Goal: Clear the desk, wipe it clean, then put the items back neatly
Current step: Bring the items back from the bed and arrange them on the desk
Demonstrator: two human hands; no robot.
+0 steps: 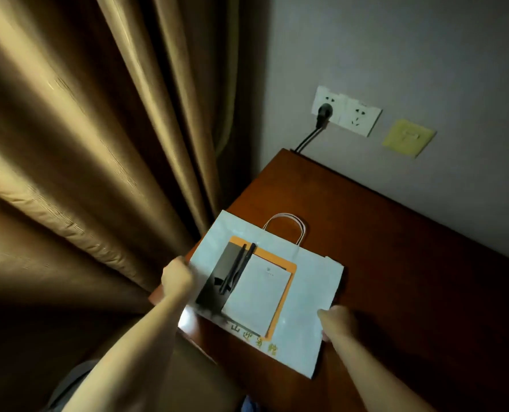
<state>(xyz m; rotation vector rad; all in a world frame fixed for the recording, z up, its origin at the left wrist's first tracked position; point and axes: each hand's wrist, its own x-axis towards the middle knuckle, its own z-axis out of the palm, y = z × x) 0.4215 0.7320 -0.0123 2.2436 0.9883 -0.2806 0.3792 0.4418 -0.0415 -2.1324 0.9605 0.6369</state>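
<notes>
Both forearms reach in from the bottom edge toward a flat white paper bag (312, 295) lying on the reddish-brown wooden counter (396, 251). At the bag's left edge the left hand (176, 278) curls its fingers over the paper, gripping it where the bag overhangs the counter's corner. On the near right edge the right hand (336, 321) does likewise, thumb on top. Looped handles (286, 226) point toward the wall, and yellow printed characters run along the bag's near end. Stacked on the bag are an orange folder (289, 264), a white notepad (257, 295) on top of it, and a black glossy rectangle (217, 281) beside the notepad, with two black pens (237, 267) lying side by side across it. Beige curtains (83, 129) hang to the left. On the wall behind, a black plug (324, 110) sits in a white double socket (347, 111), beside a yellow plate (409, 138).
</notes>
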